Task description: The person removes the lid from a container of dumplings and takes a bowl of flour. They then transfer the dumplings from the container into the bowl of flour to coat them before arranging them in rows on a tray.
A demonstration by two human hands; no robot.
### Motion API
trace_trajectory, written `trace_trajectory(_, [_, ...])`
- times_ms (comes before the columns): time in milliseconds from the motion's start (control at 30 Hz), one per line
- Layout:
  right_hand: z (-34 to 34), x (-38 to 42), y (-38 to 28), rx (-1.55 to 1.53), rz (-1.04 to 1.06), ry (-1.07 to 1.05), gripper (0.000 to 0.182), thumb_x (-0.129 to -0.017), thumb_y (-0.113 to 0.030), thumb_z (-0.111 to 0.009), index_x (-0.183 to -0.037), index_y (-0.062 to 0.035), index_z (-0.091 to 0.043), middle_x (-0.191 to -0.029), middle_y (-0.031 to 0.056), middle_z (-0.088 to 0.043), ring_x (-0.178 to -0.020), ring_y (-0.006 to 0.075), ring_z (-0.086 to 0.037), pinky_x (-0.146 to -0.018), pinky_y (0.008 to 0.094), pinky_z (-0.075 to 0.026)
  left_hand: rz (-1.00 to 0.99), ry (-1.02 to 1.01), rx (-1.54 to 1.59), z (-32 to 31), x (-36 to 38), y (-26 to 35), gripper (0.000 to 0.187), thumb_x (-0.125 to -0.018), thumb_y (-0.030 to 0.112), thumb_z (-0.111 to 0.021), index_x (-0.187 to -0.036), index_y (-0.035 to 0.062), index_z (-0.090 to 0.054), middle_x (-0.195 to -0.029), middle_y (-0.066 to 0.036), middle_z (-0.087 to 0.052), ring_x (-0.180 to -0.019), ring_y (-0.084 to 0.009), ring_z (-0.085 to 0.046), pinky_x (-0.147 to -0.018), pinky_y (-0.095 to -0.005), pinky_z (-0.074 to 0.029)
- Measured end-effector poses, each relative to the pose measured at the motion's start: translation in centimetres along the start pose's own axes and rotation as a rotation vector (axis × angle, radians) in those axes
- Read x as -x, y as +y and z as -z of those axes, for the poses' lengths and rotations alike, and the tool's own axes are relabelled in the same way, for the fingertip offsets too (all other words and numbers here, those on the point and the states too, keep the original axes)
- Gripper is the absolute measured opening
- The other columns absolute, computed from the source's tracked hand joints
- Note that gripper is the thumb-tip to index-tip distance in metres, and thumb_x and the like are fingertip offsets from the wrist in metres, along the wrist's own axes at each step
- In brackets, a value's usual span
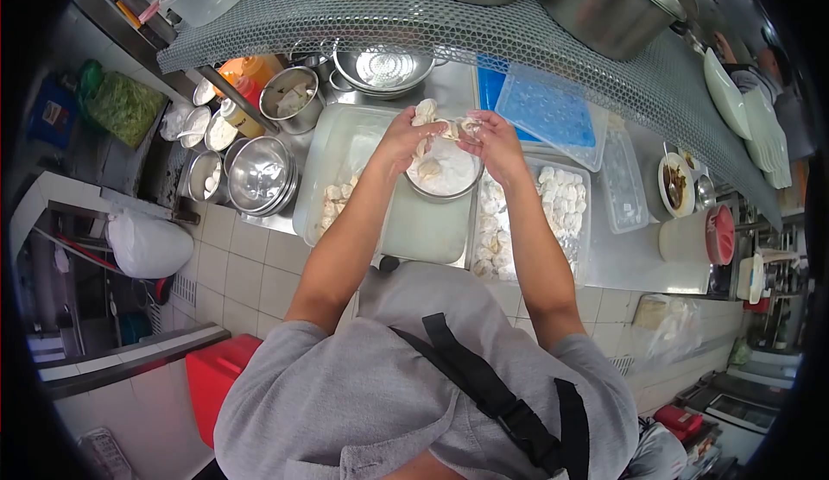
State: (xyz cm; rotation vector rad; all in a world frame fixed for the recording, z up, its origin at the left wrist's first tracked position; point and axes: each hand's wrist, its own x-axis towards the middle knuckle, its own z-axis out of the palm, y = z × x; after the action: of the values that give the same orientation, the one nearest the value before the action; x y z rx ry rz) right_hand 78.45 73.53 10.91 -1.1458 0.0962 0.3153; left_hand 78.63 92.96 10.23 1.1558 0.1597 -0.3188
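Observation:
Both my hands are raised over a round metal bowl of white powder. My left hand has its fingers closed around pale, flour-dusted dough pieces. Close beside it, my right hand pinches another whitish piece. A pale lump rests in the powder below. Under my left forearm, a translucent tub holds several pale pieces. To the right of the bowl, a tray carries rows of floured pieces, partly covered by my right forearm.
A perforated shelf with pots crosses above the worktop. Stacked metal bowls and sauce bottles stand left. Behind the tray lies a blue-and-clear lid. A white bucket with a red rim stands right. Another person is partly visible upper right.

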Motion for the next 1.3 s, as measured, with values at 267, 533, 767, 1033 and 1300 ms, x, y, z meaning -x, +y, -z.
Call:
trace_trajectory(267, [-0.2,0.9,-0.1,0.961,0.429,-0.081,0.04,-0.086,-0.006,-0.065,-0.124,-0.0001,-0.053,-0.116,0.0149,-0.058,-0.1,0.0198,-0.062,-0.078,0.0298,-0.054,-0.093,0.04,-0.711,0.7,-0.1,1.1,0.053,-0.07,0.013,-0.079,-0.115,0.0048,-0.052,-0.094,-0.007,-0.062,-0.077,-0.0155,-0.059,-0.064,-0.031,-0.048])
trace_trajectory(533, [-0.6,-0.7,-0.3,0.484,0.166,-0.146,0.028,-0.088,-0.005,-0.064,-0.115,-0.0015,-0.057,-0.111,0.0097,-0.061,-0.094,0.0115,-0.059,-0.071,0.0242,-0.052,-0.298,-0.098,-1.076,-1.6,1.4,4.0,0.058,-0.069,0.024,-0.08,-0.115,0.002,-0.054,-0.105,-0.012,-0.062,-0.095,-0.022,-0.06,-0.084,-0.0328,-0.047])
trace_trajectory(767, [0.4,0.1,0.1,-0.137,-0.027,-0.036,0.015,-0.091,-0.001,-0.053,-0.105,-0.0031,-0.058,-0.097,0.0073,-0.062,-0.082,0.014,-0.059,-0.07,0.027,-0.049,-0.319,-0.245,-0.876,0.3,1.0,2.5,0.042,-0.073,0.011,-0.079,-0.108,0.0009,-0.059,-0.103,-0.007,-0.061,-0.094,-0.0143,-0.058,-0.081,-0.0294,-0.048])
trace_trajectory(1033, [0.6,1.2,-0.7,0.6,0.169,-0.169,0.019,-0.089,-0.01,-0.06,-0.106,0.0004,-0.061,-0.095,0.0074,-0.066,-0.079,0.0128,-0.061,-0.067,0.0258,-0.048,-0.365,-0.17,-0.913,1.7,1.5,2.2,0.044,-0.075,0.007,-0.076,-0.115,0.0011,-0.058,-0.102,-0.005,-0.06,-0.089,-0.0122,-0.056,-0.082,-0.0274,-0.047])
trace_trajectory(1300, [-2.5,1.5,-1.4,0.36,0.095,-0.12,0.02,-0.09,-0.009,-0.061,-0.109,-0.0024,-0.058,-0.098,0.0054,-0.065,-0.084,0.0108,-0.061,-0.07,0.025,-0.051,-0.366,-0.318,-0.715,-0.1,1.6,3.5,0.041,-0.079,0.002,-0.072,-0.117,-0.0008,-0.056,-0.107,-0.007,-0.063,-0.098,-0.0137,-0.06,-0.083,-0.0274,-0.051])
